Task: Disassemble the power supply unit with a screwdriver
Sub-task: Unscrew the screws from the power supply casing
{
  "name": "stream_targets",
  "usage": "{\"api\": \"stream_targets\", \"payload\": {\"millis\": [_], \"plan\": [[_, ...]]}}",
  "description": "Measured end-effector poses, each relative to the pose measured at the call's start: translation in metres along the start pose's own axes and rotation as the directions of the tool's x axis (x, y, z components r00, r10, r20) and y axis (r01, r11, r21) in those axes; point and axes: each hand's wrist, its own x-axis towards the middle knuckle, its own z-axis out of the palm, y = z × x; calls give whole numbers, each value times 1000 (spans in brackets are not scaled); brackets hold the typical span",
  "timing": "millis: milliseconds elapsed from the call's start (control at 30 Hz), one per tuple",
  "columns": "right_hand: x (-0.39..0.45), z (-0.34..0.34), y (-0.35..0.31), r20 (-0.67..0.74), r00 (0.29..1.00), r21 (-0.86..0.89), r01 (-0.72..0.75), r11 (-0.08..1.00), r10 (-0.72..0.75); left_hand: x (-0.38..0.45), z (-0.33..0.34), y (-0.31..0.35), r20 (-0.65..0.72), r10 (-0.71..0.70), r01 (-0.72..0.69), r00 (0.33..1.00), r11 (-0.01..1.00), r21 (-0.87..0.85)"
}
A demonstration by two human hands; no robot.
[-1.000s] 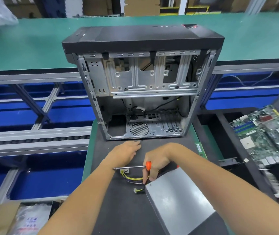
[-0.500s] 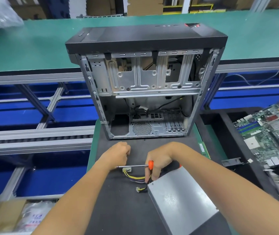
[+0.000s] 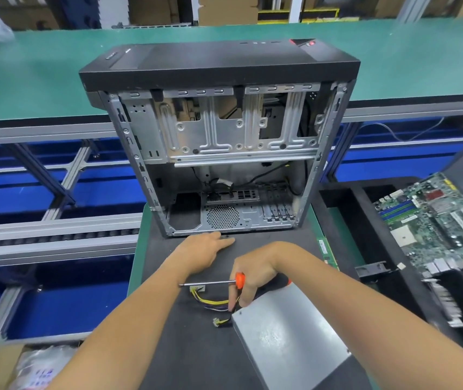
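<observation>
1. Low in the frame's centre, on the black counter, lies the grey sheet-metal power supply box.
2. Right hand grips the orange-handled screwdriver; left hand rests flat, released.
3. Likely heavy, rigid, slick: brace its flat sides, not the wires.

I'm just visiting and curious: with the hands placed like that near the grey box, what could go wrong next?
Two risks, as guesses. The right hand holds the screwdriver with its bare tip pointing at the left forearm, so a slip might jab it. The power supply unit lies beside its loose yellow wires, which could snag the tool or hand.
</observation>
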Motion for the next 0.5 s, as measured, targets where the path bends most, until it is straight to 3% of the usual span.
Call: {"api": "stream_targets", "payload": {"millis": [233,500], "plan": [[4,-1,7,41,999,54,-18,998,16,7,7,-8,-4,11,-11,1000,1000,-20],[7,-3,4,91,994,82,-65,994,58,7,4,-2,6,0,-1,1000,996,89]]}}
